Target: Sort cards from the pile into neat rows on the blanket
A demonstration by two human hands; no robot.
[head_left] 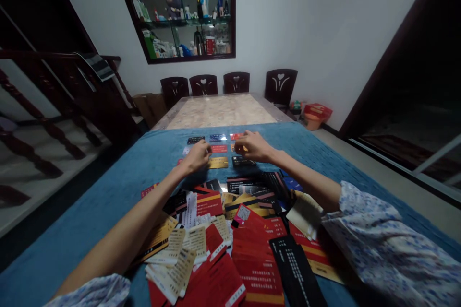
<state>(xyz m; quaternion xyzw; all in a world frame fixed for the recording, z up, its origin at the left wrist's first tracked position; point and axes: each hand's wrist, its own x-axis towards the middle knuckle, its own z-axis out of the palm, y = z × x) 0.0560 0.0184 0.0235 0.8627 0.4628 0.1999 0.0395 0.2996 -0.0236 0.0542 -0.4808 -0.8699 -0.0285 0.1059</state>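
Observation:
Flat cards lie in short rows on the blue cloth (118,187), partly hidden by my hands. My left hand (199,154) is over the left side of the rows, fingers curled together beside a red card (219,148); whether anything is between them is hidden. On the right side, my right hand (254,146) has its fingertips bent down on an orange card (234,147). A black card (239,161) lies just below that hand. In the far row are a dark card (196,140) and a blue card (218,137). A gold card (218,162) lies in the near row.
A loose, overlapping heap of red cards (252,259), black cards (297,268) and cream cards (180,268) spreads between my forearms. Beyond the cloth is the marble-patterned tabletop (230,108), with dark chairs (236,81) behind it. A wall shelf (187,22) holds bottles and a plush toy.

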